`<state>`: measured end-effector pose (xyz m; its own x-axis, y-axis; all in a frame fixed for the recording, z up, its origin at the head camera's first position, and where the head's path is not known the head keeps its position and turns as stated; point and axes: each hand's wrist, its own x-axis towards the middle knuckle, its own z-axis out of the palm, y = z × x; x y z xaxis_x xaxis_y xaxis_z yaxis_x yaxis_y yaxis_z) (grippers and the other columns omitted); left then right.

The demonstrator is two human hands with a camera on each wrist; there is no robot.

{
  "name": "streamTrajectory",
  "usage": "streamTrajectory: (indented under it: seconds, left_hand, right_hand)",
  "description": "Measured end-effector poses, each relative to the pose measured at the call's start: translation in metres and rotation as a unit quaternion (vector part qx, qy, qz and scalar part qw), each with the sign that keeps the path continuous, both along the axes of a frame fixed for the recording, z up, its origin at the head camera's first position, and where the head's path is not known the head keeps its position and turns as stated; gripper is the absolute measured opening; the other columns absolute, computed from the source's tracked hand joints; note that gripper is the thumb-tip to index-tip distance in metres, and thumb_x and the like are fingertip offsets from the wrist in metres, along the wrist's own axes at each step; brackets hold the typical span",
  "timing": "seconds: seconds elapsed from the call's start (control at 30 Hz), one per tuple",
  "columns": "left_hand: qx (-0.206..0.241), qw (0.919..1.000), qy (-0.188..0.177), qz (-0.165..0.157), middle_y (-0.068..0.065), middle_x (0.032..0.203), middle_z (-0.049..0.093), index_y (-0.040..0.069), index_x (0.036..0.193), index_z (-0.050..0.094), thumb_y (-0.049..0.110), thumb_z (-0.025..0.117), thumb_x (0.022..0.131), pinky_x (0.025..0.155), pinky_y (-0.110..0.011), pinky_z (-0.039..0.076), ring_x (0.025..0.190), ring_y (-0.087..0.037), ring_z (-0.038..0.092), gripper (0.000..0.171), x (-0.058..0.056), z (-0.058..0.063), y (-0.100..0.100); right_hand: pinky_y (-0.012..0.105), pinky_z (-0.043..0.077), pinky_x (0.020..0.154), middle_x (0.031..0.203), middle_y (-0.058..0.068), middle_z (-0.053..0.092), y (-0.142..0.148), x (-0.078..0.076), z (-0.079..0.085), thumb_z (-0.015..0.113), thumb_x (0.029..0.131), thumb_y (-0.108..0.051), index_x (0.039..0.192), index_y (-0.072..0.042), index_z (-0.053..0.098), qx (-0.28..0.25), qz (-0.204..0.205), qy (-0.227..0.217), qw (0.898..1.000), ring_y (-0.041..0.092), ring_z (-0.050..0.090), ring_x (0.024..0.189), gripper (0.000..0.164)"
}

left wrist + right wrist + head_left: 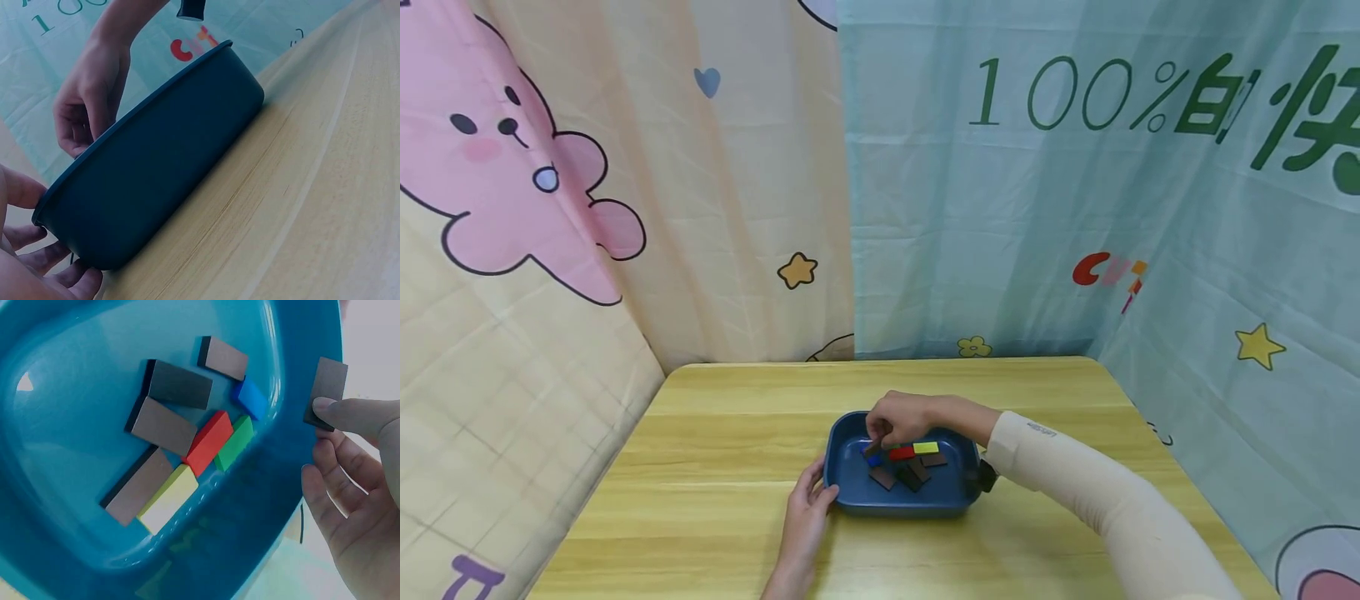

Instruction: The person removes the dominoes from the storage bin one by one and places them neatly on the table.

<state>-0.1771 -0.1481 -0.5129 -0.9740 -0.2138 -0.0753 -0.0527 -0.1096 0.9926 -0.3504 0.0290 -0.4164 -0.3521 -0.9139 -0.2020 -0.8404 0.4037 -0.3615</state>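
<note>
A deep blue plastic basin sits on the table. My left hand grips its left end, thumb by the rim and fingers curled against the outer wall below. Over the basin's far left part, my right hand pinches a dark grey-brown rectangular block between thumb and fingers. On the basin floor lie a red block, a green block, a yellow block, a blue block, a black block and several brown blocks, some touching.
The light wood table extends around the basin on all sides. Printed curtains hang behind and beside it. A small black device shows beneath the right wrist, by the basin's right end.
</note>
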Motion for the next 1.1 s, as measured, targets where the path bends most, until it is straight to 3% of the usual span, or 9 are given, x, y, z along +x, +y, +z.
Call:
streamTrajectory:
  seconds: [0.47, 0.83, 1.1]
  left_hand:
    - [0.0, 0.9999, -0.016, 0.005, -0.034, 0.157, 0.032, -0.008, 0.154, 0.035, -0.001, 0.049, 0.104, 0.111, -0.056, 0.04, 0.14, -0.051, 0.039, 0.053, -0.002, 0.003, 0.001]
    - [0.006, 0.9996, -0.025, 0.008, -0.033, 0.157, 0.032, -0.007, 0.155, 0.034, -0.001, 0.048, 0.104, 0.113, -0.055, 0.038, 0.141, -0.05, 0.037, 0.053, -0.002, 0.004, 0.002]
    - [0.007, 0.9997, -0.022, 0.006, -0.033, 0.157, 0.032, -0.008, 0.155, 0.034, -0.001, 0.049, 0.103, 0.112, -0.055, 0.039, 0.141, -0.05, 0.038, 0.054, -0.001, 0.006, 0.003]
  right_hand:
    - [0.026, 0.049, 0.072, 0.081, -0.011, 0.06, 0.04, -0.01, 0.01, 0.072, 0.094, -0.007, 0.097, -0.014, 0.071, -0.052, -0.044, 0.043, 0.997, 0.008, 0.052, 0.072, 0.007]
    - [0.028, 0.054, 0.075, 0.088, -0.008, 0.065, 0.077, -0.019, 0.014, 0.071, 0.095, -0.004, 0.097, -0.01, 0.071, -0.111, -0.094, -0.004, 0.989, 0.007, 0.06, 0.079, 0.007]
    - [0.031, 0.056, 0.077, 0.091, -0.005, 0.066, 0.107, -0.024, 0.009, 0.072, 0.094, -0.005, 0.098, -0.007, 0.071, -0.166, -0.138, -0.027, 0.976, 0.01, 0.064, 0.082, 0.005]
